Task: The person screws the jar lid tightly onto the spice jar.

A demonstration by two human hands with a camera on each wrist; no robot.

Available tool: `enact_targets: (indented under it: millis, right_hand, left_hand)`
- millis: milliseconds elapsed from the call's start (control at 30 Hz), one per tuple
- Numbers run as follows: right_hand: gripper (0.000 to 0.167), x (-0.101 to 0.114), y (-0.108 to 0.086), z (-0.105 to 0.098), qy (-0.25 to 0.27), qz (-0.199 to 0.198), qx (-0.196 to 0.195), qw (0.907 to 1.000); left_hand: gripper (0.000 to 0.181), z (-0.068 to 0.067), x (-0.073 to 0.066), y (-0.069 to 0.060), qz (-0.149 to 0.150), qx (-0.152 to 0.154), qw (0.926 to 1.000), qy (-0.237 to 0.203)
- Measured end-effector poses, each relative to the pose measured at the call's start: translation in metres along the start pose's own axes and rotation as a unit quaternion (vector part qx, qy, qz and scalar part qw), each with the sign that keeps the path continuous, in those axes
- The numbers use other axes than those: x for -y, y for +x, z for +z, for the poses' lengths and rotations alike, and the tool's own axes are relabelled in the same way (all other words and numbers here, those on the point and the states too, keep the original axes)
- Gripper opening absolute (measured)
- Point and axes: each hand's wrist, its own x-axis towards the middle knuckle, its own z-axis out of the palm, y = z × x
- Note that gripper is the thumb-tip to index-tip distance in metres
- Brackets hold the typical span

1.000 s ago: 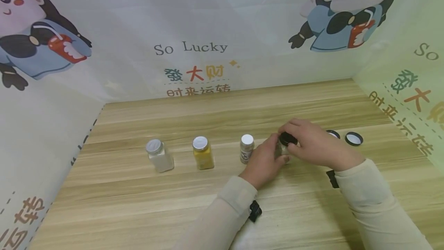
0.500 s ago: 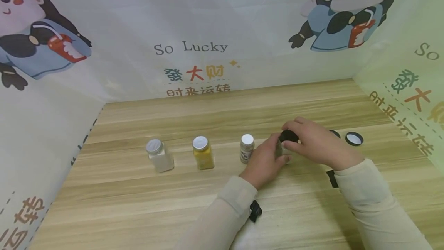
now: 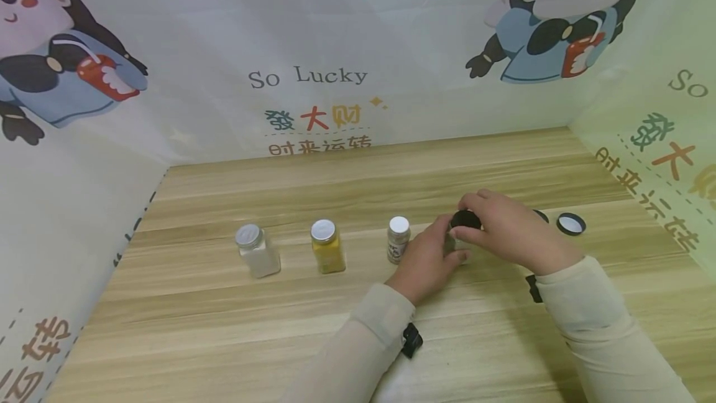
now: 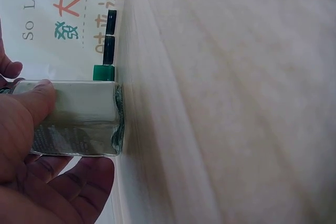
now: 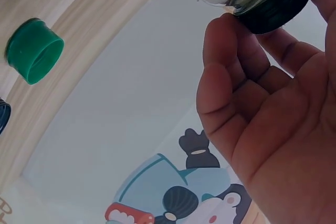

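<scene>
A clear square jar with pale contents stands on the table, and my left hand grips its body from the left. The left wrist view shows the thumb on one face of the jar and fingers beneath another. On the jar's mouth is a black lid, held at its edge by my right hand. The right wrist view has the fingers curled against the black lid's rim. Just left of my left hand stands a small bottle with a white cap. Part of the jar is hidden behind my hands.
Further left stand a yellow-filled jar and a white-filled jar, both with silvery-white lids. Right of my hands lies an upturned black lid, with another partly hidden. A green cap lies nearby. Printed curtains border the table.
My right hand has shifted slightly to the right, its thumb moving up across the edge of the black lid. My left hand and the other bottles have stayed in place.
</scene>
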Motion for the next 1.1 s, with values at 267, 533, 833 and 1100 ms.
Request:
enact_targets:
  millis: [267, 533, 833, 1100]
  right_hand:
    - [0.040, -0.0018, -0.0042, -0.0024, 0.001, -0.014, 0.009, 0.9999]
    - [0.037, -0.0012, -0.0058, -0.0053, 0.019, -0.043, 0.019, 0.9987]
    - [0.039, 0.0008, -0.0047, -0.0054, 0.018, -0.023, 0.027, 0.9992]
    - [0.037, -0.0007, -0.0028, -0.0024, 0.004, -0.021, 0.018, 0.9996]
  left_hand:
    - [0.059, 0.0000, -0.0011, -0.0004, -0.005, 0.006, 1.0000, 0.006]
    - [0.061, -0.0005, -0.0009, 0.0000, -0.006, 0.006, 0.9999, 0.011]
    - [0.061, 0.0002, 0.0006, -0.0009, 0.000, 0.005, 0.9999, 0.010]
    - [0.060, -0.0011, -0.0009, -0.0007, -0.001, 0.007, 0.9998, 0.016]
